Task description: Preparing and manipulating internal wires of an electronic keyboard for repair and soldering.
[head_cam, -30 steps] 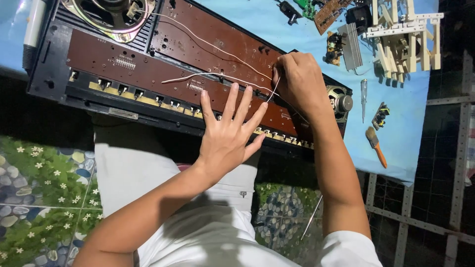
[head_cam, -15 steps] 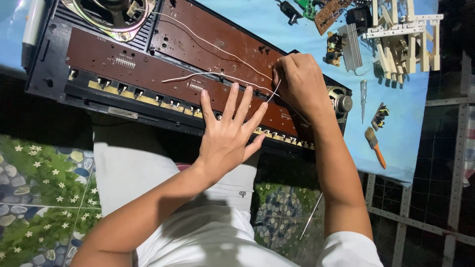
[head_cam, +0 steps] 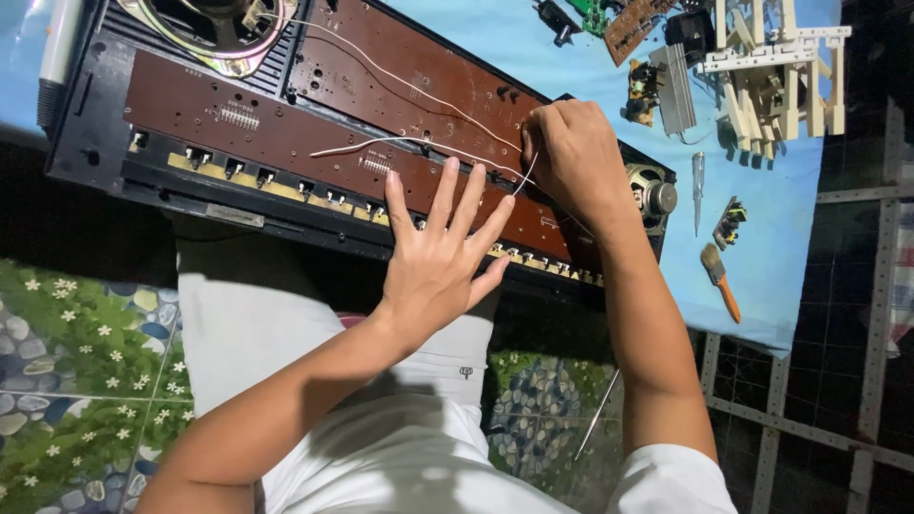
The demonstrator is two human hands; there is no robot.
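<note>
An opened keyboard case [head_cam: 114, 167] lies upside down on a blue table, showing two long brown circuit boards [head_cam: 286, 133] and thin white wires [head_cam: 400, 143]. My left hand [head_cam: 443, 262] rests flat with fingers spread on the near edge of the lower board. My right hand [head_cam: 571, 157] is closed at the right end of the boards, pinching a white wire between its fingers. A large round speaker [head_cam: 205, 29] sits in the case's far left end, and a small speaker [head_cam: 657, 195] sits at the right end.
On the blue cloth [head_cam: 762, 286] to the right lie a small brush with an orange handle [head_cam: 719, 281], a screwdriver [head_cam: 697, 186], small circuit boards [head_cam: 633, 24] and white plastic key parts [head_cam: 771, 76]. A thin rod [head_cam: 597, 414] lies on the patterned floor by my legs.
Both hands stay in place. My right hand shifts only slightly on the wire.
</note>
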